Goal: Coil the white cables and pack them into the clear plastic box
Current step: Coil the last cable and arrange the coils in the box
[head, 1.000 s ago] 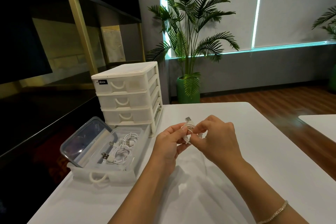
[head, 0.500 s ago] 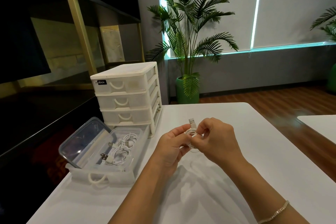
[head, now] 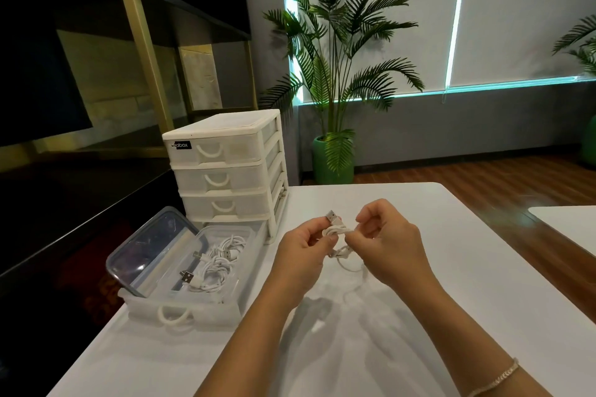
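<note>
A small coiled white cable (head: 337,230) is held above the white table (head: 483,267), its metal USB plug sticking up. My left hand (head: 300,255) pinches the coil from the left. My right hand (head: 387,242) pinches it from the right, fingers curled around the wrap. A short loop of the cable hangs below between the hands. To the left, the clear plastic box (head: 248,235) sits inside a pulled-out white drawer (head: 180,309). Several coiled white cables (head: 216,261) lie in the box. Its clear lid (head: 151,248) leans against the box's left side.
A white three-drawer organiser (head: 225,167) stands behind the box at the table's left edge. A potted palm (head: 335,74) stands on the floor beyond the table. Another white table's corner (head: 567,222) shows at the right. Dark shelving fills the left.
Both hands shifted slightly while winding; the right hand's fingers moved round the coil and the plug now stands more upright between the hands.
</note>
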Motion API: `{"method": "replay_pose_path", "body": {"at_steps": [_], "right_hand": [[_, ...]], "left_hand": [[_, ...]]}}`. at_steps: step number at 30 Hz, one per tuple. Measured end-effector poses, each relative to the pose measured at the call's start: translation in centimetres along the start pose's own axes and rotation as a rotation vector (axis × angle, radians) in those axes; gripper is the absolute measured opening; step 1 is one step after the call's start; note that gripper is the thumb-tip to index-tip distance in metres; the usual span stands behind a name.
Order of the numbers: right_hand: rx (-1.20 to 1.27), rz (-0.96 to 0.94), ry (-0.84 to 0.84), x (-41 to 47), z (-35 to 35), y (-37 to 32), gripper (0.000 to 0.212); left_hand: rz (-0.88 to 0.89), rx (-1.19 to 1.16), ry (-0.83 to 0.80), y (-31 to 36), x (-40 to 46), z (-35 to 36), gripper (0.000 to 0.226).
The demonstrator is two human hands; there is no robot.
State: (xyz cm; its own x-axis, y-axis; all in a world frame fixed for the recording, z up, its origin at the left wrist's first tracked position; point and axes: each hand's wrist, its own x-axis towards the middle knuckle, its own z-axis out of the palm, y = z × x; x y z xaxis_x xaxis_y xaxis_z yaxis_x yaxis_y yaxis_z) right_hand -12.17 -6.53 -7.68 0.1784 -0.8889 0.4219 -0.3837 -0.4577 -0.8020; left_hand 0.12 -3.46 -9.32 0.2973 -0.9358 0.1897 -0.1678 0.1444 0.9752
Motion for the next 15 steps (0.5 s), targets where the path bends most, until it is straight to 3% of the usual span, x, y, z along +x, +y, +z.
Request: {"method": "replay_pose_path", "body": {"at_steps": [6, 15], "right_hand": [[0.250, 0.198, -0.127, 0.34, -0.24, -0.03, 0.014], [0.396, 0.214, -0.187, 0.34, -0.73, 0.02, 0.022]], "left_hand": [[0.156, 0.302, 0.096, -0.07, -0.10, 0.24, 0.033], [0.294, 0.493, 0.171, -0.07, -0.49, 0.82, 0.037]]}}
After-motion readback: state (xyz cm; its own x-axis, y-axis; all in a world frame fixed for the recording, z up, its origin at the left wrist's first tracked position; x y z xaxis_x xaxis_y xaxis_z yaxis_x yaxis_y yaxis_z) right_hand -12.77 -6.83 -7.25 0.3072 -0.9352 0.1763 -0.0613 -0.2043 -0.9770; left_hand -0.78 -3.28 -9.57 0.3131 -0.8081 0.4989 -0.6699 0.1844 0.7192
